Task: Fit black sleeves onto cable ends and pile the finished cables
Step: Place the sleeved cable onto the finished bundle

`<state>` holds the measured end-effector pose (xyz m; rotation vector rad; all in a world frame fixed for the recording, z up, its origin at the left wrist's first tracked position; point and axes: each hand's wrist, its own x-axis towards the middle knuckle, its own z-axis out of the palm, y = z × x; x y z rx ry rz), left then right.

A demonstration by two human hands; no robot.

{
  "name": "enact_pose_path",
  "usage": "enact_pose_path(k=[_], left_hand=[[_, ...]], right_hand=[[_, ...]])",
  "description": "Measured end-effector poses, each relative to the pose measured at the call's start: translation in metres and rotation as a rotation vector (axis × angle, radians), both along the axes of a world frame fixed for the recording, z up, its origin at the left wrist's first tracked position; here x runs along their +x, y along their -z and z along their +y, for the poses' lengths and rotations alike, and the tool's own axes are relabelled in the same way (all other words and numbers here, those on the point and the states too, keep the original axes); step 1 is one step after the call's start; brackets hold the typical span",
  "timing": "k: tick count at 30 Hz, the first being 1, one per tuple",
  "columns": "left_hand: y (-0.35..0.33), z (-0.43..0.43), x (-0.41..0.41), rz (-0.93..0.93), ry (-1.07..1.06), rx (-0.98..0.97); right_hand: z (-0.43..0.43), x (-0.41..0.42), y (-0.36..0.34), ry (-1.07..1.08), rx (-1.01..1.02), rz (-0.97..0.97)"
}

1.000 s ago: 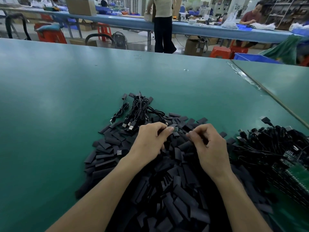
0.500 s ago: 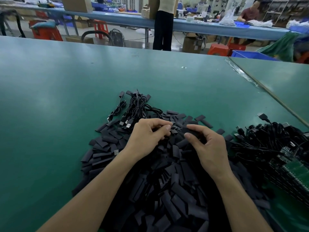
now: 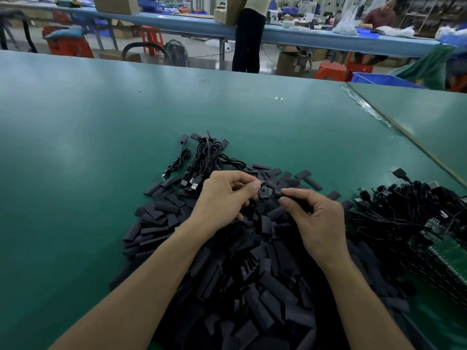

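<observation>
My left hand (image 3: 225, 198) pinches a cable end carrying a small green circuit board (image 3: 265, 191) between thumb and forefinger. Just right of it, my right hand (image 3: 316, 218) pinches a black sleeve (image 3: 285, 195) whose open end points at the board, a small gap apart. Both hands hover over a big heap of loose black sleeves (image 3: 252, 274). A small pile of finished black cables (image 3: 207, 157) with USB plugs lies beyond my left hand. A tangle of unsleeved cables (image 3: 404, 210) with green boards sits at the right.
The green table (image 3: 101, 147) stretches wide to the left and back. A taped seam (image 3: 379, 114) joins a second table at the right. Beyond the far edge are a blue bench, red stools, cardboard boxes and two people.
My right hand has lifted a sleeve from the heap and brought it up to the board end held by my left hand. The camera has tipped slightly downward.
</observation>
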<state>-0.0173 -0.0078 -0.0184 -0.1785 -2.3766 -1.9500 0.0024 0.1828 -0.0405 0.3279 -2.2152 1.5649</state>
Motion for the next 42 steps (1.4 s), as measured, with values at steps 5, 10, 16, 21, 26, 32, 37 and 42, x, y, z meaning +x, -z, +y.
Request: enact_pose_path(k=[5,10,16,21,26,32,37,42], left_hand=[[0.0022,0.0028,0.0002,-0.052,-0.022,0.006],[0.0034,0.0048,0.0007,-0.075,-0.019,0.021],[0.0027,0.0063,0.0017,-0.113,-0.006,0.048],[0.0025,0.0047,0.0018,-0.138,0.024,0.038],[0.0031,0.0033,0.0014,-0.133,0.058,0.029],[0.0053,0.0016,0.0001,-0.115,0.079,0.01],[0.006,0.0001,-0.001,-0.078,0.064,0.007],[0.0074,-0.0001,-0.001,-0.03,0.025,-0.067]], right_hand=[[-0.0002,-0.0001,0.0009,0.012,0.021,0.007],[-0.0011,-0.0004,0.001,0.016,0.005,0.0],[-0.0014,0.0012,-0.0006,0.009,-0.007,-0.021],[-0.0004,0.0007,-0.001,0.024,0.019,-0.03],[0.0001,-0.0002,-0.0003,0.042,0.072,-0.032],[0.0003,0.0,-0.0007,0.032,0.061,-0.041],[0.0018,-0.0002,-0.0014,-0.048,0.044,-0.095],[0.0023,0.0,-0.001,-0.108,0.013,-0.138]])
